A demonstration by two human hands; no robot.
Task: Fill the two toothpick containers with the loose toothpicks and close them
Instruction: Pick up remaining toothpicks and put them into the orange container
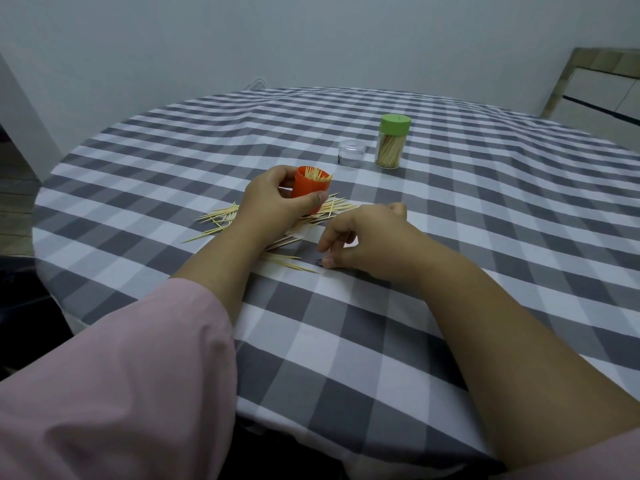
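- Far left I see a pink sleeve (114, 375) over my left forearm, which reaches across the bench (485, 237) with its grey-and-white checked cloth
- My left hand (273, 202) has its grip clamped on the orange container (306, 190): thumb on the near wall, fingers curled round the far side, the cup tilted slightly with its open mouth facing up and toward the right
- Toothpick tips stick out of that orange mouth; it has no lid on
- The loose toothpicks (221, 220) lie scattered flat on the cloth beneath and around the left hand, fanning out to its left and running on to the right behind the wrist, with a few more near my right fingertips
- My right hand (360, 237) sits just right of the pile, low on the cloth, fingers curled with thumb and fingertips drawn together; I cannot tell whether a toothpick is pinched between them
- Further back and to the right a small clear lid (351, 153) rests on the bench, apart from the orange container
- Just beside it on the right stands the green-capped container (391, 142), upright, clear-walled, packed with toothpicks and closed
- At the far right edge a wooden chair back (588, 84) stands against the wall
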